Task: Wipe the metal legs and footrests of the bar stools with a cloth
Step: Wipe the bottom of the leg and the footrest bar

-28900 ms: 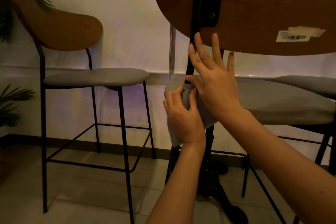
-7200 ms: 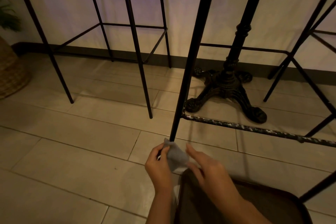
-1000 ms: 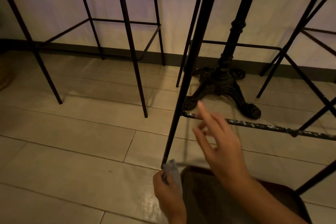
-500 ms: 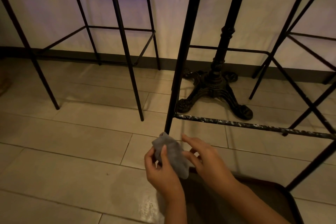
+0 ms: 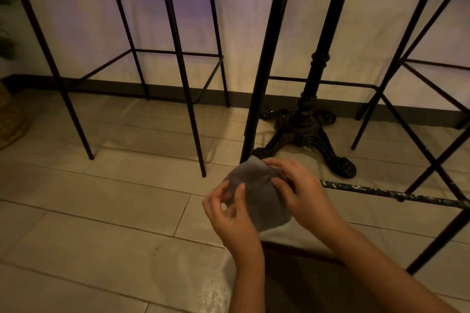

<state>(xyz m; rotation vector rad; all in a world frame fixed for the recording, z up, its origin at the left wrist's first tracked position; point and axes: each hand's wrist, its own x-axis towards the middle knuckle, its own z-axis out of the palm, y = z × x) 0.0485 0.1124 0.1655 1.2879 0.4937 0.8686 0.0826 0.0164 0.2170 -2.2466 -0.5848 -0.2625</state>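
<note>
Now both hands pinch soft grey cloth nr scuffed footrest.

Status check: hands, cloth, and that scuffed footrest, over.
Left hand and right hand both pinching the grey cloth, held up at the near stool leg. Scuffed footrest not under the cloth. Table base behind, not blocking.

Both forearms bare to the frame edge; left hand and right hand ungloved.
</note>
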